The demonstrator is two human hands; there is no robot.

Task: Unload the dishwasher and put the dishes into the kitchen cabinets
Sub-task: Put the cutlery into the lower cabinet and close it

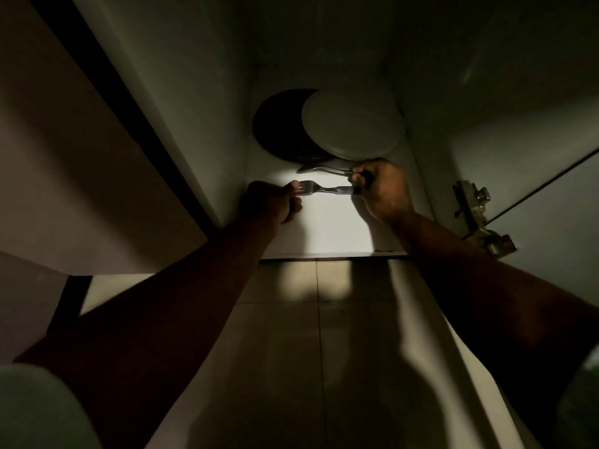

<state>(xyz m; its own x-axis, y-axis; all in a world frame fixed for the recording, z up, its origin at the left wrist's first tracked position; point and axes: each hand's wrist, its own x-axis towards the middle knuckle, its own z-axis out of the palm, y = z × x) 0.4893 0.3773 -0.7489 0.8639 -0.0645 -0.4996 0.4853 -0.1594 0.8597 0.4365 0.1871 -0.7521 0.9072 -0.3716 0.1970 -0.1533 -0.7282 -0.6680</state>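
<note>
inside the dim cabinet, above the lit shelf point(334, 228), the right hand point(382, 189) curls round the handle of a fork point(324, 189) and of a second utensil point(319, 170) just behind it. the left hand point(272, 202) pinches the fork's prongs. further back, a white plate point(351, 124) overlaps a dark plate point(278, 124).

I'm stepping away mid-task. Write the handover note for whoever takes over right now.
Left hand: pinches the tine end of the fork.
Right hand: grips the fork's handle plus a second utensil, too dark to identify.
Both hands are over the cabinet shelf.
Done: white plate overlapping dark plate at the shelf's back.
Left: set the cutlery down. The dishwasher is out of view, so what remains there is unknown.
</note>
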